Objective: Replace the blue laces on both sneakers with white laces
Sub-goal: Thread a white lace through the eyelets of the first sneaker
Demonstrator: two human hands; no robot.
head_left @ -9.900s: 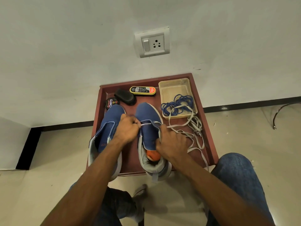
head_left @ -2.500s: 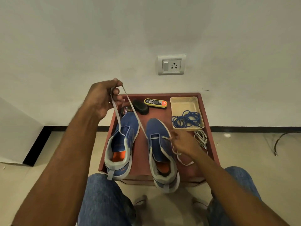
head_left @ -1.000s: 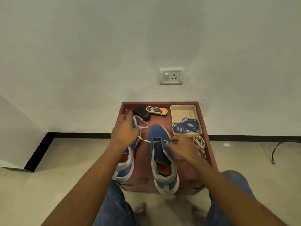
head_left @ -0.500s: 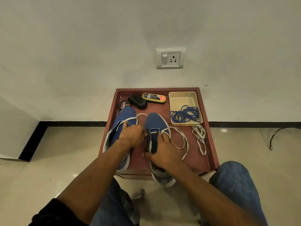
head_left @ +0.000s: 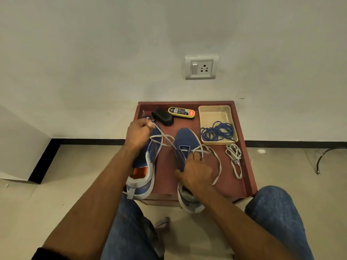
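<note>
On the red tray (head_left: 247, 177), the left hand (head_left: 138, 135) pinches the white lace (head_left: 165, 140) taut; the right hand (head_left: 195, 171) grips the right sneaker (head_left: 185, 141), steadying it for threading.

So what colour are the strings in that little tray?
Blue. The laces lie coiled in the beige tray, clearest in the head view.

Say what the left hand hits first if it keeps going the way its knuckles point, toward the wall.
Likely the round polish tin just beyond the left hand, then the black brush. Depth is unclear; the hand, pinching the white lace, may pass above both.
</note>
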